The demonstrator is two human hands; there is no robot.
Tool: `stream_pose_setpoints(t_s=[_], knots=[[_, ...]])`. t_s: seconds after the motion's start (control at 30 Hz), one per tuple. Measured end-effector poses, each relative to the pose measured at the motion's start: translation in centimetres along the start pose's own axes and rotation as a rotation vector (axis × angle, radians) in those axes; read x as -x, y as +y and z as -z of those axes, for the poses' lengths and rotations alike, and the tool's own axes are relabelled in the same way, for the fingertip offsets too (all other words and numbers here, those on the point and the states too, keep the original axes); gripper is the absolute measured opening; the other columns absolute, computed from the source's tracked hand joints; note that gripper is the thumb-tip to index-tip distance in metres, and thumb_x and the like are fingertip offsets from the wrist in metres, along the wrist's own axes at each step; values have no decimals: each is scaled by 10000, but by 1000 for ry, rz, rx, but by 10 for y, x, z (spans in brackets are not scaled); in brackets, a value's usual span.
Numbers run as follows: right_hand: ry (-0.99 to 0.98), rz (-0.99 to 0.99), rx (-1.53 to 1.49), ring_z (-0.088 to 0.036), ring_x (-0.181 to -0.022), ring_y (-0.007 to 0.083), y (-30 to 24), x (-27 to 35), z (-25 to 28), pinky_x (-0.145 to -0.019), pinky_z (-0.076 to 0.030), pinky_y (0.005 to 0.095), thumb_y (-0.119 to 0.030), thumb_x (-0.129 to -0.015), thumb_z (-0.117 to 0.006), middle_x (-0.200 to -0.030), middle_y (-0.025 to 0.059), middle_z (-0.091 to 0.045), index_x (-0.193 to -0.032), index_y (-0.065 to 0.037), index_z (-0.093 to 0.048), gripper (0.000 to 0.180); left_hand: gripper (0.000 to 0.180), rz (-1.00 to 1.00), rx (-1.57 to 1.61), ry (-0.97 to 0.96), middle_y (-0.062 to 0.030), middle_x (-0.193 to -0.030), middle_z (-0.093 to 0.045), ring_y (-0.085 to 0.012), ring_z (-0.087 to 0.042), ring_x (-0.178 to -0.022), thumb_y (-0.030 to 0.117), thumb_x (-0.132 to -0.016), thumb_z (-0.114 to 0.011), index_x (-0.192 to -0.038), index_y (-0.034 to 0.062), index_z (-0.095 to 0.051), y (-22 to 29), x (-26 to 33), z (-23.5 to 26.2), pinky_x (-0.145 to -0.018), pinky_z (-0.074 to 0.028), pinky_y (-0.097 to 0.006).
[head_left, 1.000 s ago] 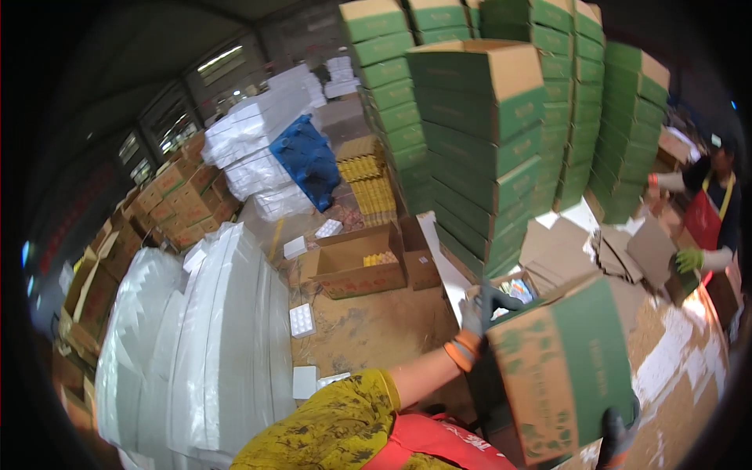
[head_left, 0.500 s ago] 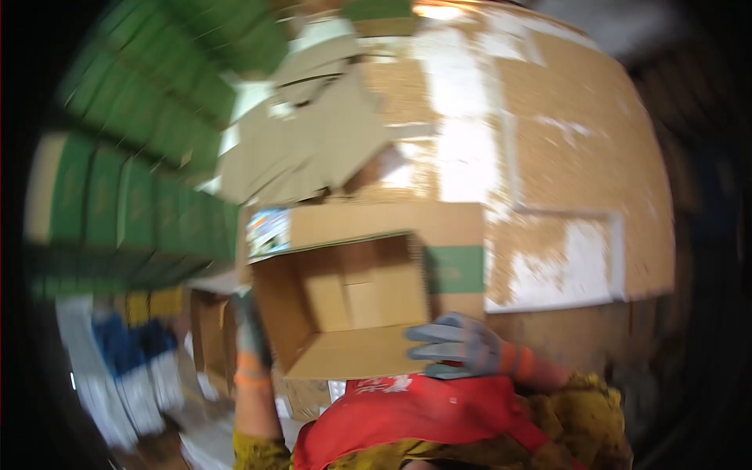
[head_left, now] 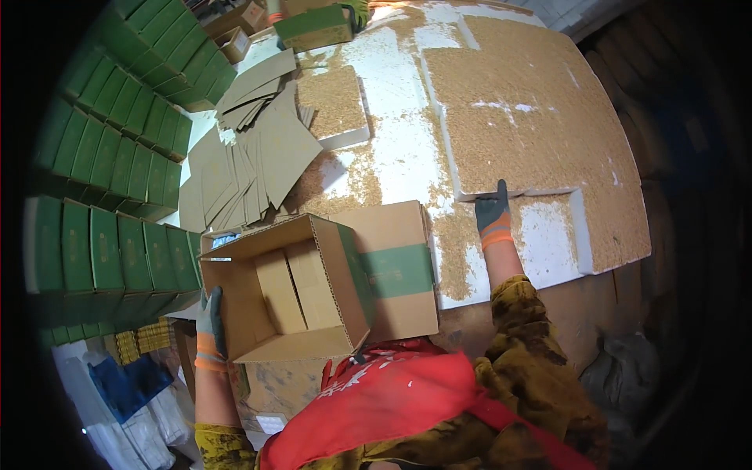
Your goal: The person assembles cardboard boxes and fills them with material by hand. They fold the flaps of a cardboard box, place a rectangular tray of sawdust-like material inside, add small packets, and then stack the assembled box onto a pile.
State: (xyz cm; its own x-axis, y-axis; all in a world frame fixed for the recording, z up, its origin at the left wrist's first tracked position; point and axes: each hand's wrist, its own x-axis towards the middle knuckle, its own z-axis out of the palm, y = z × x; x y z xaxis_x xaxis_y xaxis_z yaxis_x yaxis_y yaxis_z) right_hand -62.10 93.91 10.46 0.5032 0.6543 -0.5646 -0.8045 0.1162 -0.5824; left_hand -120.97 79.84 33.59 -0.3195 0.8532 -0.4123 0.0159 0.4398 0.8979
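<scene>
An open cardboard box (head_left: 274, 345), with a green band on its side, is tilted on its side towards me near the table's front edge. My left hand (head_left: 211, 321), in a grey glove with an orange cuff, is closed on the box's left wall; part of its fingers is hidden. Inside the box, folded-in bottom flaps show a dark gap. My right hand (head_left: 492, 211), gloved alike, reaches to the front edge of a white-sided layer with a grainy brown top (head_left: 540, 133). One digit stretches over that edge, apart from the others, which show only in part.
Flat cardboard sheets (head_left: 251, 157) lie left of centre on the white table. Green boxes (head_left: 102, 243) stand stacked along the left. A flattened carton (head_left: 399, 227) sits under the open box. At the far end, another person's hand (head_left: 359, 12) touches a green box (head_left: 313, 30).
My right hand has left the box's near edge and moved forward and right to the brown-topped layer. The open box has shifted left and turned, with my left hand still on it.
</scene>
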Motion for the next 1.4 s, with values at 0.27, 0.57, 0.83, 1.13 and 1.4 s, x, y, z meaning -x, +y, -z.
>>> stream_pose_setpoints(t_s=[0.27,0.57,0.83,1.13,1.4], knots=[[-32,74,-136,-607,-754,316,7,27,-82,-656,-508,493,-499,-755,-797,-975,89,-632,-1233,-87,-510,693,351,-5,58,99,-57,-1083,-613,-154,-581,-952,257,-955,-573,-1237,47,-566,12,15,-16,-783,-496,-310],[-194,165,7,-589,-1121,282,-11,71,-94,-987,-478,403,-245,-895,-652,-1230,144,-606,-1293,-29,-518,472,362,24,89,91,-63,-1075,-627,-153,-595,-909,229,-949,-580,-1248,26,-556,6,9,-1,-773,-507,-293],[-718,-148,351,-562,-1215,310,-90,300,-145,-1039,-470,433,-292,-992,-469,-1373,224,-505,-1386,59,-412,531,612,-139,-80,-54,-141,-1410,-475,-241,-445,-1276,379,-953,-563,-1417,4,-424,12,0,-17,-1073,-338,-324],[-925,1,926,-512,-1254,256,-25,461,-184,-1042,-426,396,-215,-898,-569,-1407,141,-477,-1478,-26,-314,660,465,13,708,-443,-49,-1224,-623,-162,-635,-1039,379,-992,-529,-1345,77,-514,16,17,15,-889,-519,-284],[-930,93,1179,-534,-1201,214,34,453,-194,-1013,-438,362,-189,-881,-621,-1348,126,-522,-1490,-71,-297,700,547,-58,807,-413,-51,-1218,-592,-130,-581,-1038,442,-1003,-486,-1376,42,-458,-43,-12,16,-874,-503,-272]])
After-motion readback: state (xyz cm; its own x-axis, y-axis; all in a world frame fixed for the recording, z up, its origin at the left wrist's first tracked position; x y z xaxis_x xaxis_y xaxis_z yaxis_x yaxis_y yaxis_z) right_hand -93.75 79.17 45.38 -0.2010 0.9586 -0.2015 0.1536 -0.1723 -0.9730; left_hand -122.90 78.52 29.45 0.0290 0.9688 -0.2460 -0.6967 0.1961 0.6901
